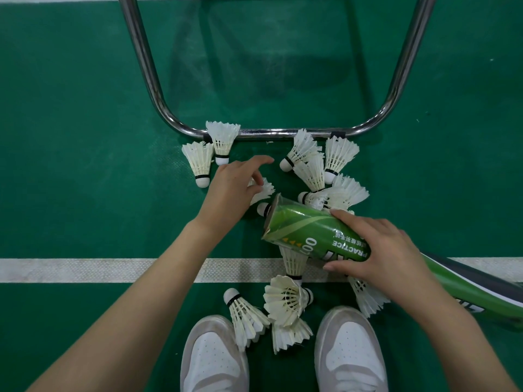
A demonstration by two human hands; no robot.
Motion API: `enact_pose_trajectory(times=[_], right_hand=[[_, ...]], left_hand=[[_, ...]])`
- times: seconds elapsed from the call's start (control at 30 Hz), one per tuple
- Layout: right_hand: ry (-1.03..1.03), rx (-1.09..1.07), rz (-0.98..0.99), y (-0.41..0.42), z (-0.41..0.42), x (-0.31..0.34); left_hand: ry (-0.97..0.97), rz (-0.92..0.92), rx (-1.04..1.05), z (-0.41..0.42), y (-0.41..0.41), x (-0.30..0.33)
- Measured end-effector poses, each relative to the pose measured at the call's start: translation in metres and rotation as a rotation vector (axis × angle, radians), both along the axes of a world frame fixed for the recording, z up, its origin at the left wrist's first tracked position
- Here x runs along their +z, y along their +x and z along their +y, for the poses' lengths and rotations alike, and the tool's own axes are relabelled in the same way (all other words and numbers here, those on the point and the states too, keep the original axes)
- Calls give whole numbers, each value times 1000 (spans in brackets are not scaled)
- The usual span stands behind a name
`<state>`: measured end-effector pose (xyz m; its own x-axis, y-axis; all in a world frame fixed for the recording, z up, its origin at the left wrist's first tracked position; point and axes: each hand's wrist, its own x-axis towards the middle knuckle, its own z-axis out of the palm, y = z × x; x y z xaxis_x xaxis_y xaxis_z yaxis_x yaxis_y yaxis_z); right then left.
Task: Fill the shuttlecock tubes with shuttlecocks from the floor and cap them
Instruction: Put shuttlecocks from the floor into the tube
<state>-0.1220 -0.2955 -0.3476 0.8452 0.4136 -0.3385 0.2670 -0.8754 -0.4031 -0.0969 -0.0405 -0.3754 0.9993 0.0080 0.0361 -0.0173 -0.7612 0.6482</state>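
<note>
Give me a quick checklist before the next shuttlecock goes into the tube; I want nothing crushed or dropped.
1. Right hand grips the green tube: ok.
2. Tube mouth uncapped, facing the left hand: ok.
3. Left hand has a firm hold on the shuttlecock under it: cannot tell, fingers cover it.
4. Cork end points toward the tube mouth: ok.
5. Room left inside the tube: cannot tell, interior dark.
6. More shuttlecocks nearby, such as the pair by the metal frame: ok.
</note>
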Motion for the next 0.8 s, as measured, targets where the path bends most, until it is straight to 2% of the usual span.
enact_pose_trajectory(times=[0.17,0.5,0.8], right_hand=[[15,-6,-5,-1,0,0],[9,-9,-8,-2,2,-1],[-1,-7,-14,-3,4,-3]], left_hand=[[6,-39,67,3,-7,7],[-593,-32,424,4,-45,29],[-754,0,460,-6,-72,41]])
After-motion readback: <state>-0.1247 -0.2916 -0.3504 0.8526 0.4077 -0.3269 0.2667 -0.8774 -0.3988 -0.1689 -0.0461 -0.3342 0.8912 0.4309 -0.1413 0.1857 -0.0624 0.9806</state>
